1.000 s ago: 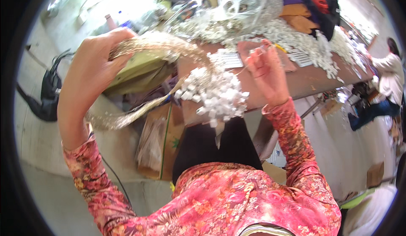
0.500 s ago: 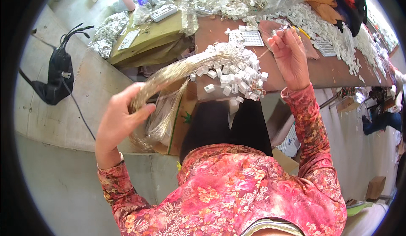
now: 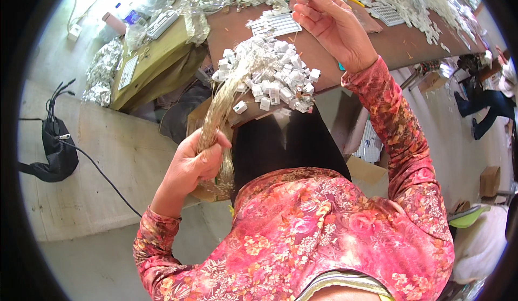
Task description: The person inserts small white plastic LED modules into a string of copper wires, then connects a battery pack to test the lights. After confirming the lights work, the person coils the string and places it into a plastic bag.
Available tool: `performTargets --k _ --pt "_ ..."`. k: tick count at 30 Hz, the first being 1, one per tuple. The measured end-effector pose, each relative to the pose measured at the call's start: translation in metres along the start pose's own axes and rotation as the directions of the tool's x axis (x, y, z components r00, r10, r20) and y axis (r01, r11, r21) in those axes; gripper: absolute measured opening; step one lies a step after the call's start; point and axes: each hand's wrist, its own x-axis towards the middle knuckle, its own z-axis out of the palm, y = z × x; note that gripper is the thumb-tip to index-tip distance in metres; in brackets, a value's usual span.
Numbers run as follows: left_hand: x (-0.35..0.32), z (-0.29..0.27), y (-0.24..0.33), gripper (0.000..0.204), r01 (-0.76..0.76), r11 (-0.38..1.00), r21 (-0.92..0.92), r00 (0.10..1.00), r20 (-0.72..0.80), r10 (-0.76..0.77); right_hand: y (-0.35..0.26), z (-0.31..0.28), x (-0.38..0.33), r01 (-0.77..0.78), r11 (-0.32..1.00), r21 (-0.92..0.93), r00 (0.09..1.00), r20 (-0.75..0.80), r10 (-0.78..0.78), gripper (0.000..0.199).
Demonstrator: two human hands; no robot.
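Note:
My left hand (image 3: 193, 163) is closed around a bundle of thin pale wires (image 3: 218, 115). The wires rise to a cluster of small white plastic connectors (image 3: 272, 77) lying at the near edge of a brown table (image 3: 324, 58). My right hand (image 3: 332, 23) is raised over the table beyond the cluster, with its fingers curled and pinched at the tips. What it pinches is too small to tell. Both sleeves are red with a flower pattern.
Heaps of white connectors (image 3: 410, 4) and a white tray of parts (image 3: 278, 25) lie on the table. A yellow-green board (image 3: 156, 58) with bags leans at the left. A black bag with a cable (image 3: 56, 147) lies on the concrete floor. Another person (image 3: 485, 101) is at the right.
My left hand has dropped lower and toward my body, sliding down the wire bundle. The connector cluster now rests at the table edge. My right hand stays raised over the table.

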Motion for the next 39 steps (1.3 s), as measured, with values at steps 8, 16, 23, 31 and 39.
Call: performTargets --k 8,16,23,31,39 --pt "0.051 0.021 0.055 0.029 -0.071 0.959 -0.273 0.99 0.096 0.101 -0.017 0.0 0.011 -0.043 0.999 0.021 0.995 -0.093 0.045 0.009" --pt "0.101 0.033 0.104 0.033 -0.09 0.865 -0.493 0.94 0.245 0.237 -0.026 -0.008 0.025 0.029 0.997 -0.07 0.992 -0.119 -0.037 0.021" --pt "0.121 0.031 0.124 0.033 -0.134 0.795 -0.592 0.909 0.246 0.336 -0.034 -0.005 0.009 -0.039 0.982 -0.184 0.989 -0.147 0.012 0.025" --pt "0.128 0.036 0.11 0.035 -0.178 0.733 -0.657 0.895 0.201 0.397 -0.023 -0.018 -0.018 -0.051 0.995 -0.087 0.989 -0.143 0.038 0.024" --pt "0.102 0.063 0.114 0.039 -0.01 0.653 -0.757 0.962 0.172 0.214 -0.034 -0.027 -0.054 -0.159 0.987 0.026 0.977 -0.143 0.161 0.014"
